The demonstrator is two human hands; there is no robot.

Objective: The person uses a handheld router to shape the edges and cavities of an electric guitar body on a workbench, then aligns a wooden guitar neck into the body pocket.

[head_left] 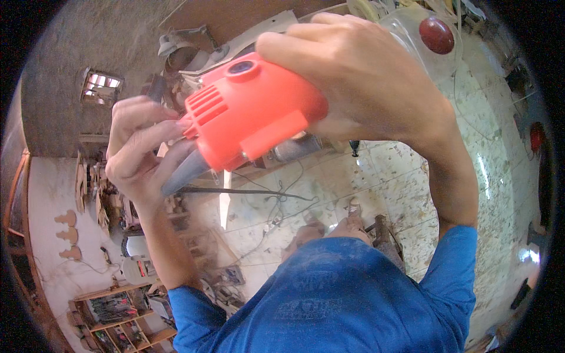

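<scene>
An orange-red power tool (262, 112) is raised in front of me, tilted, with vent slots and a round dark cap on its housing. Its exact kind is hard to make out. My right hand (365, 73) wraps round its right end, fingers curled over the top. At the vented left end, my left hand (138, 138) has its fingers bent against the housing, slightly blurred. A dark grey part (187, 172) sticks out beneath the left fingers. What lies under the right palm is hidden.
Cords (276, 194) trail over the stained tiled floor (406, 176) below. A white lamp (170, 47) stands on the cluttered far side. Wooden shelves (112, 323) with tools are at lower left. Wooden cutouts (69, 235) lie against a pale surface. A dark red round object (436, 35) sits at upper right.
</scene>
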